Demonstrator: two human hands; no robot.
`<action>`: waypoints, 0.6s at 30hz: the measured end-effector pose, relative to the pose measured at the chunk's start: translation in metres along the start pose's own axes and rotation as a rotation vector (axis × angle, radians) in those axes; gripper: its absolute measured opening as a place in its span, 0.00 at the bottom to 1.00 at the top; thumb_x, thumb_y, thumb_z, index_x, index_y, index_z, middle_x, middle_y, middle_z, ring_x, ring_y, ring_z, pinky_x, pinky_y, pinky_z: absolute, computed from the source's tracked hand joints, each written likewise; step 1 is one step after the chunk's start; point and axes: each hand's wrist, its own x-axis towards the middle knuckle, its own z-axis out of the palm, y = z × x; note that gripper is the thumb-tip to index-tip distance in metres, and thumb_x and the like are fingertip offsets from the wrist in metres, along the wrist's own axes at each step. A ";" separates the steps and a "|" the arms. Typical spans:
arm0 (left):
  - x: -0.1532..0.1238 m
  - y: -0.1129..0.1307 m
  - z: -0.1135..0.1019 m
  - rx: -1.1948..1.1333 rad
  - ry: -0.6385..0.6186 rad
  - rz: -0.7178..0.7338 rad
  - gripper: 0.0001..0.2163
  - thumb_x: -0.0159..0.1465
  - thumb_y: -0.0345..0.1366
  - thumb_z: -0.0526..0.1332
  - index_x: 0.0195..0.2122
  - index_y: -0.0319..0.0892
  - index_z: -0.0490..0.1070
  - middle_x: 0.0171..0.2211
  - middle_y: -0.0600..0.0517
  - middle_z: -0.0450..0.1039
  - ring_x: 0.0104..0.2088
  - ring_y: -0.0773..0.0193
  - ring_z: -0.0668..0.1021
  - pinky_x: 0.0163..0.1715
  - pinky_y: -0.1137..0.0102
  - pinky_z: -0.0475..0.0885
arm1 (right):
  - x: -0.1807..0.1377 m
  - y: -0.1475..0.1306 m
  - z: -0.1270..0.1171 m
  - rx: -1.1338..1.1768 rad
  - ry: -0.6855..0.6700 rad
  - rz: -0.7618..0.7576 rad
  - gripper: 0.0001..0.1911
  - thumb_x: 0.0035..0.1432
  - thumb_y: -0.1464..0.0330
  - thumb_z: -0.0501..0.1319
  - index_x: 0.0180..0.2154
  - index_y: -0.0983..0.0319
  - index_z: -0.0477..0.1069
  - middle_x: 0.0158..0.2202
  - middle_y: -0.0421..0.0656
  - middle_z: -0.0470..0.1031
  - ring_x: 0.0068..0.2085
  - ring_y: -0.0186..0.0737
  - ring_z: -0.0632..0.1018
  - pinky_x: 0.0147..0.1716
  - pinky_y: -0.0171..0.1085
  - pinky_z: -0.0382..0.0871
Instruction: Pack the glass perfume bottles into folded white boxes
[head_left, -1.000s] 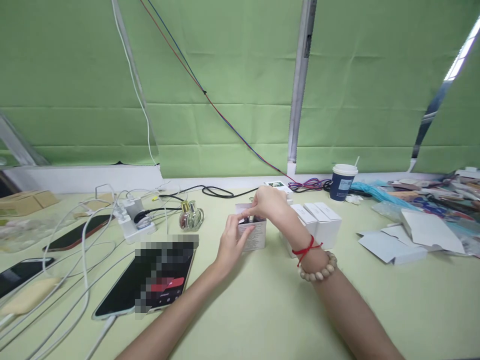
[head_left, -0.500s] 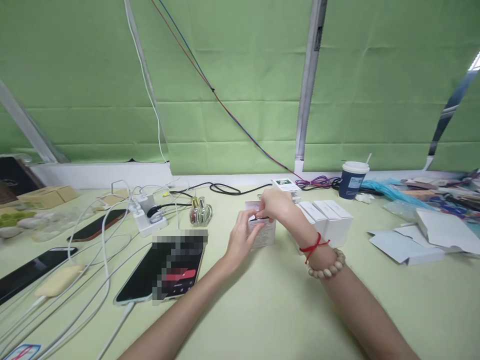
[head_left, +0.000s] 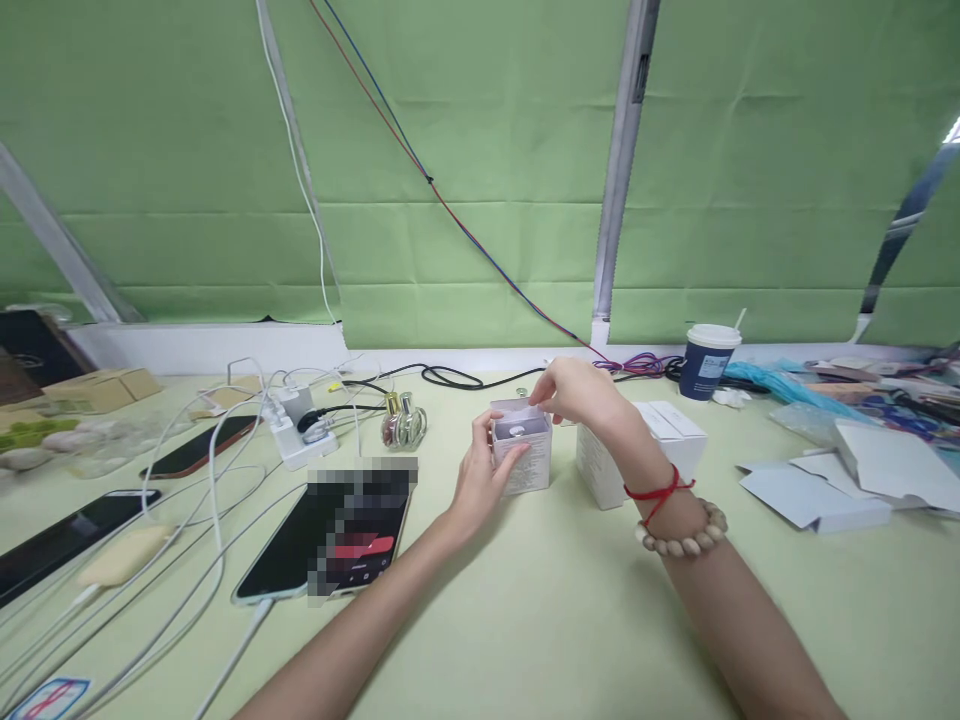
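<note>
A small white carton (head_left: 525,462) with printed text stands upright in the middle of the pale green table (head_left: 570,620), its top flaps open. A bottle's cap shows inside it. My left hand (head_left: 484,480) wraps round the carton's left side. My right hand (head_left: 581,392), with a red string and a bead bracelet on its wrist, hovers at the carton's upper right rim with fingers curled and pinched near a flap. Whether they grip the flap is unclear. Closed white cartons (head_left: 667,440) stand just right of it. Two small glass perfume bottles (head_left: 403,424) with gold caps stand to the left.
A phone (head_left: 330,545) on a cable lies front left, more phones (head_left: 196,448) and white cables beyond it, and a power strip (head_left: 300,430). A blue paper cup (head_left: 705,362) stands at the back right. Flat white carton blanks (head_left: 832,480) and clutter lie at right.
My right hand has lifted off the carton's top and drawn back to its right rim, leaving the top open. The left hand stays on the carton. The view shifted slightly.
</note>
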 end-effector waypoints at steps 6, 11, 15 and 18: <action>0.001 0.003 -0.004 0.111 -0.001 0.062 0.15 0.61 0.43 0.56 0.48 0.47 0.58 0.46 0.49 0.68 0.43 0.61 0.74 0.35 0.69 0.69 | -0.002 -0.003 0.003 0.017 -0.065 -0.098 0.11 0.50 0.77 0.59 0.32 0.60 0.78 0.28 0.41 0.79 0.29 0.33 0.78 0.30 0.29 0.63; 0.001 0.002 -0.003 -0.002 0.011 -0.019 0.21 0.60 0.43 0.58 0.50 0.48 0.48 0.41 0.50 0.70 0.34 0.64 0.77 0.31 0.70 0.70 | -0.014 -0.016 0.002 0.010 -0.396 -0.199 0.10 0.53 0.75 0.59 0.39 0.63 0.75 0.28 0.44 0.77 0.26 0.35 0.76 0.24 0.30 0.63; 0.000 0.003 -0.002 0.035 0.012 -0.033 0.21 0.59 0.42 0.57 0.48 0.48 0.48 0.40 0.51 0.69 0.32 0.65 0.76 0.28 0.71 0.68 | -0.026 -0.029 -0.002 -0.097 -0.417 -0.146 0.14 0.55 0.76 0.57 0.43 0.62 0.73 0.25 0.42 0.76 0.25 0.35 0.75 0.24 0.31 0.63; 0.000 0.002 -0.003 0.070 0.001 -0.025 0.21 0.59 0.43 0.57 0.48 0.48 0.48 0.38 0.52 0.69 0.29 0.66 0.75 0.26 0.73 0.66 | -0.031 -0.035 -0.004 -0.178 -0.349 -0.143 0.09 0.54 0.74 0.59 0.38 0.61 0.75 0.24 0.42 0.75 0.28 0.37 0.77 0.28 0.33 0.64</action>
